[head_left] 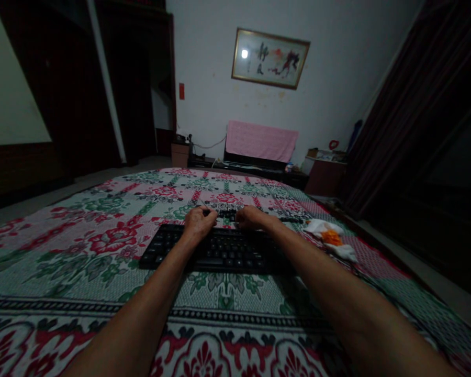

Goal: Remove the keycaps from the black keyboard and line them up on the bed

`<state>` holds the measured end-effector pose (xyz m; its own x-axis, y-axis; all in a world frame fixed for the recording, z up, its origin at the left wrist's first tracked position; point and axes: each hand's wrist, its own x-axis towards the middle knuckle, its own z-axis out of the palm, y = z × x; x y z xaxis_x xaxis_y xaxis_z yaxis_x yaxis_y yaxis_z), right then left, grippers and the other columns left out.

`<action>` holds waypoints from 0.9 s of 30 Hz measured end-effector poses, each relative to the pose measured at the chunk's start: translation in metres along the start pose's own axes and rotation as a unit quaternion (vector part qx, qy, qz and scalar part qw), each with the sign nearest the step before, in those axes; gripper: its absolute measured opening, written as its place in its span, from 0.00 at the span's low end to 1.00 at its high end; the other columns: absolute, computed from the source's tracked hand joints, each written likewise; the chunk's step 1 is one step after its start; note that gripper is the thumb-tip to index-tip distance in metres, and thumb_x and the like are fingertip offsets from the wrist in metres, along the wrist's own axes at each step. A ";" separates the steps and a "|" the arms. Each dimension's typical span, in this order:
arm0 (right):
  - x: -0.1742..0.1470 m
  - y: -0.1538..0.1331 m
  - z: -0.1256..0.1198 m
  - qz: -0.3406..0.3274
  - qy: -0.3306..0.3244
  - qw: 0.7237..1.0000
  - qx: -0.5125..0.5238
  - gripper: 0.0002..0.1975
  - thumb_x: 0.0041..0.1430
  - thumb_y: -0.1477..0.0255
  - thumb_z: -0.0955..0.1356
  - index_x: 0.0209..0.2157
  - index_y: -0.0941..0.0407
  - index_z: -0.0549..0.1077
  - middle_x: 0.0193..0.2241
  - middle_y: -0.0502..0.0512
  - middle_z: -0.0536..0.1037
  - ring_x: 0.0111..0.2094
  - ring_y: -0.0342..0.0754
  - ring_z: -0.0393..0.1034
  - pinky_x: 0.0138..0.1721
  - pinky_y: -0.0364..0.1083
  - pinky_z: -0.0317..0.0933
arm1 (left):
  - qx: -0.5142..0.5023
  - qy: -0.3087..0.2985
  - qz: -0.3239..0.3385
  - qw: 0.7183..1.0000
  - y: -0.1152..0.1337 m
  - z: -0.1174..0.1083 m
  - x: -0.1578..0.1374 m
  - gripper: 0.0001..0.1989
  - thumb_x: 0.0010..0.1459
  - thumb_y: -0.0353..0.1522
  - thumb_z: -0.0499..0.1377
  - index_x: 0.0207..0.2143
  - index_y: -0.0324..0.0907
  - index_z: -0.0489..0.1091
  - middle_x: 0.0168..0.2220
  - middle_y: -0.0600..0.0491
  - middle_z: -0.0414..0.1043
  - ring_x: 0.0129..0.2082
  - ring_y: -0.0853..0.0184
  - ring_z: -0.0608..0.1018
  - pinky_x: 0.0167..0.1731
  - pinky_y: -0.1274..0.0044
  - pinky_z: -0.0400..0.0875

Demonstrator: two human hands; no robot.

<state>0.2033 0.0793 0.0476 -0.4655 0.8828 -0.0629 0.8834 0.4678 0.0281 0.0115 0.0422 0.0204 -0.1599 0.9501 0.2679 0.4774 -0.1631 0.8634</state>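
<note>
A black keyboard (227, 254) lies on the flowered bedspread, partly covered by my forearms. Just beyond its far edge, my left hand (200, 221) is closed in a pinch on a dark, cord-like piece, apparently a black cable. My right hand (249, 217) is curled close beside it, with its fingertips mostly hidden. Between the two hands shows a dark bundle of black cable (226, 213), dim and hard to make out. More dark cord stretches to the right past my right wrist.
A white cloth or bag with an orange patch (332, 237) rests right of the keyboard. The patterned bedspread (113, 235) spreads all around. Beyond the bed stand a low cabinet with a pink cloth (261, 140) and a side cabinet (325, 175). A dark curtain (392, 104) hangs at right.
</note>
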 end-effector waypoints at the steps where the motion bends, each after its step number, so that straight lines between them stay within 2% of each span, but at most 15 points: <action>1: 0.000 0.001 0.000 -0.003 -0.004 1.000 0.004 0.14 0.44 0.75 0.66 0.35 0.56 0.77 0.30 0.50 0.78 0.30 0.42 0.69 0.28 0.36 0.56 | -0.001 -0.001 0.000 1.000 0.001 -0.001 -0.001 0.11 0.46 0.37 0.56 0.29 0.41 0.73 0.20 0.54 0.75 0.27 0.67 0.77 0.31 0.80 0.68; 9: 0.005 0.007 0.000 -0.009 -0.058 0.997 0.051 0.17 0.42 0.78 0.65 0.36 0.54 0.78 0.29 0.48 0.79 0.30 0.42 0.70 0.27 0.35 0.58 | 0.009 -0.009 -0.007 1.000 -0.002 -0.003 -0.001 0.12 0.46 0.37 0.55 0.29 0.40 0.73 0.20 0.53 0.75 0.26 0.67 0.76 0.28 0.79 0.67; 12: 0.005 0.008 -0.001 -0.008 -0.055 0.996 0.071 0.17 0.42 0.78 0.66 0.36 0.54 0.78 0.29 0.48 0.79 0.29 0.42 0.70 0.27 0.36 0.58 | -0.015 0.003 -0.003 1.000 -0.006 -0.006 0.004 0.12 0.45 0.37 0.55 0.29 0.40 0.73 0.21 0.53 0.75 0.26 0.67 0.77 0.28 0.80 0.67; 18: 0.001 0.008 -0.001 -0.047 -0.007 0.996 0.077 0.12 0.44 0.74 0.67 0.33 0.55 0.78 0.26 0.47 0.78 0.25 0.40 0.67 0.25 0.36 0.55 | -0.033 0.023 -0.023 0.999 -0.002 -0.018 0.006 0.12 0.44 0.37 0.54 0.27 0.39 0.73 0.21 0.53 0.75 0.25 0.67 0.76 0.27 0.80 0.67; 21: 0.001 0.006 -0.010 -0.051 0.051 0.995 0.064 0.12 0.46 0.74 0.64 0.33 0.59 0.77 0.25 0.50 0.76 0.23 0.40 0.65 0.24 0.37 0.53 | -0.041 0.021 -0.025 0.999 0.000 -0.021 0.005 0.12 0.44 0.37 0.54 0.27 0.39 0.73 0.21 0.53 0.75 0.25 0.67 0.76 0.27 0.80 0.67; 24: 0.002 0.002 -0.024 -0.016 0.144 0.987 0.074 0.13 0.48 0.73 0.63 0.33 0.61 0.76 0.26 0.52 0.76 0.25 0.41 0.65 0.26 0.38 0.53 | -0.045 0.024 -0.023 0.998 -0.001 -0.021 0.007 0.12 0.44 0.38 0.54 0.26 0.39 0.73 0.21 0.53 0.75 0.24 0.67 0.76 0.26 0.79 0.67; 27: 0.006 -0.003 -0.033 0.010 0.165 0.983 0.079 0.13 0.48 0.71 0.63 0.33 0.60 0.76 0.26 0.52 0.76 0.27 0.41 0.66 0.27 0.38 0.53 | -0.051 0.029 -0.029 0.998 -0.003 -0.022 0.009 0.13 0.44 0.38 0.54 0.27 0.39 0.73 0.21 0.53 0.75 0.24 0.67 0.76 0.25 0.79 0.67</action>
<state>0.1956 0.0848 0.0802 -0.4170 0.8699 0.2635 0.8778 0.4606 -0.1315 -0.0102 0.0453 0.0290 -0.2362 0.9420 0.2384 0.3762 -0.1376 0.9163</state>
